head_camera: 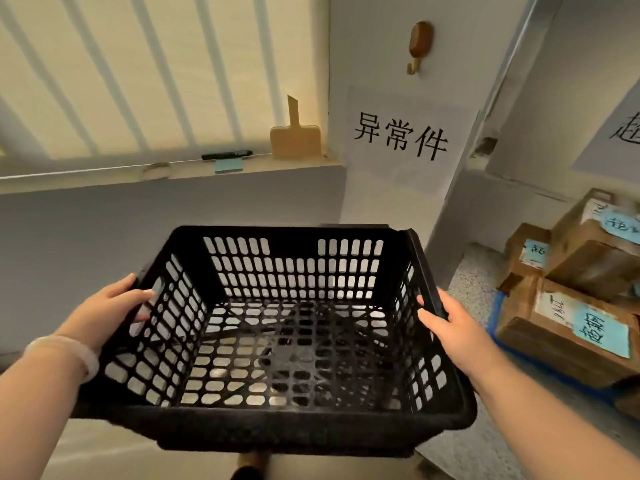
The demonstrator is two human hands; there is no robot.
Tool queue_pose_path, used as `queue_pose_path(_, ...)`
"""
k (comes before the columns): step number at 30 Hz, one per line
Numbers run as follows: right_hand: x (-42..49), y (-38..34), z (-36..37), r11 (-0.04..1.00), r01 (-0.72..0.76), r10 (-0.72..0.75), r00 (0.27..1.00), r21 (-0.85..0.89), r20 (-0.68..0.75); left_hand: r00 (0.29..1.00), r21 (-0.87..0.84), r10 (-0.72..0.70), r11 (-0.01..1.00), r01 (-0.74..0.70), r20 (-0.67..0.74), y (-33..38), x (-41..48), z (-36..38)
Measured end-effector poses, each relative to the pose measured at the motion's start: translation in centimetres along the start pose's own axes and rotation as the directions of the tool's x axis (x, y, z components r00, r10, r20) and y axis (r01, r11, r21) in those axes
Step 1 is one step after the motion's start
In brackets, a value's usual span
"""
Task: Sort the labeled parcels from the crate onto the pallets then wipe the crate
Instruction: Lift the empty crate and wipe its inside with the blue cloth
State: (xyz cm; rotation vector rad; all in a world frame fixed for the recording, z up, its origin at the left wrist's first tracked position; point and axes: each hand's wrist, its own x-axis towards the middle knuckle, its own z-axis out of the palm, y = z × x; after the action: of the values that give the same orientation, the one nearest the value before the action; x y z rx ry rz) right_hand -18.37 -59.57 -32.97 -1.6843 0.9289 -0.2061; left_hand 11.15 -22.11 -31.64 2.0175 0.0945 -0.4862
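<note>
The left hand (107, 306), a pale bracelet (69, 351) on its wrist, grips the left rim of the black crate (277, 427), with the fingers curled over the edge and onto the slotted wall. The crate is held up between both hands, below the windowsill (104, 178), and the slots of its bottom show through. On the sill lie a black marker (227, 154) and a blue note pad (228, 165), and a wooden board (295, 142) leans at its right end. On the wall beyond are a hook (419, 46) and a paper sign (401, 136). The right hand (450, 323) clamps the crate's right rim. At the far right, brown parcels (568, 327) with blue labels are stacked on a blue pallet (491, 317).
</note>
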Motion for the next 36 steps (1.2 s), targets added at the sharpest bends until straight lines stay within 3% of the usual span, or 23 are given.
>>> queue_pose_path(6, 6.0, -2.1, 4.6, 0.996, -0.087, 0.083, 0.986, -0.019, -0.144, 0.982, 0.037, -0.022, 0.999, 0.015, 0.190, 3.2, 13.4, 1.0)
queue_pose_path(10, 9.3, -0.9, 7.6, 0.969, -0.237, 0.245, 0.944, 0.064, -0.219, 0.955, 0.136, -0.060, 0.991, 0.021, 0.292, 4.5, 20.9, 2.9)
queue_pose_path(14, 11.6, 1.2, 9.1, 0.854, -0.439, 0.500, 0.841, 0.279, -0.208, 0.926, 0.243, -0.038, 0.968, -0.058, 0.375, 4.7, 24.7, 7.4)
queue_pose_path(17, 13.8, 3.4, 9.7, 0.786, -0.517, 0.604, 0.759, 0.340, -0.243, 0.908, 0.263, -0.121, 0.965, 0.012, 0.402, 3.5, 27.2, 10.7)
queue_pose_path(22, 18.4, 6.7, 10.8, 0.680, -0.560, 0.716, 0.646, 0.473, -0.265, 0.858, 0.286, -0.280, 0.944, 0.164, 0.431, 0.7, 30.9, 16.7)
queue_pose_path(25, 21.3, 11.7, 11.5, 0.561, -0.600, 0.809, 0.545, 0.570, -0.222, 0.829, 0.287, -0.301, 0.941, 0.179, 0.471, -1.6, 32.3, 20.3)
queue_pose_path(30, 24.7, 15.8, 12.4, 0.504, -0.623, 0.862, 0.404, 0.599, -0.305, 0.811, 0.250, -0.328, 0.940, 0.231, 0.485, -6.0, 34.2, 24.8)
queue_pose_path(36, 27.5, 22.1, 12.8, 0.477, -0.644, 0.878, 0.384, 0.598, -0.287, 0.799, 0.233, -0.287, 0.954, 0.189, 0.528, -10.4, 35.9, 29.8)
